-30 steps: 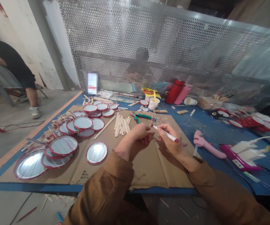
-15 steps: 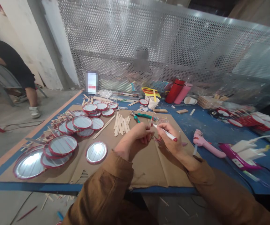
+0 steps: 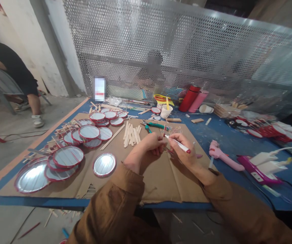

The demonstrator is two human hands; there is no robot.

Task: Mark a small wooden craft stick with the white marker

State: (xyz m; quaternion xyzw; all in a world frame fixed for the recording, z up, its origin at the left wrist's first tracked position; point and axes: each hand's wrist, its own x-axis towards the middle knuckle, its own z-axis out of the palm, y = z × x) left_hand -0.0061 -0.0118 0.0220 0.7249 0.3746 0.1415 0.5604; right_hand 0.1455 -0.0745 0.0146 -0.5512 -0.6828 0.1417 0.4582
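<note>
Perforated metal sheeting (image 3: 186,51) stands as a wall behind a blue worktable (image 3: 227,142), and a large flat piece of brown cardboard (image 3: 161,183) covers the near middle of that table. On the left part of the cardboard lie many round red-rimmed mirrors (image 3: 67,156), overlapping in loose piles, with one mirror (image 3: 104,165) lying apart nearer the middle. Beyond the hands, a loose heap of flat wooden sticks (image 3: 132,134) rests on the cardboard, and green-handled pliers (image 3: 154,125) lie just beside them. On the bare table to the right lie a pink glue gun (image 3: 222,156) and a purple glue gun (image 3: 254,171), near each other. At the back, by the metal sheeting, a red bottle (image 3: 188,99) and a pink bottle (image 3: 198,101) lean side by side, with a white paper cup (image 3: 166,112) near them. Both arms, in brown sleeves, reach in from below. The left hand (image 3: 146,150) is curled closed, fingertips pinched on something too small to make out. The right hand (image 3: 186,150) grips a white pen with a red end (image 3: 180,145) between thumb and fingers, its tip pointing toward the left fingertips, just above the middle of the cardboard. A seated person (image 3: 11,71) is at the far left.
</note>
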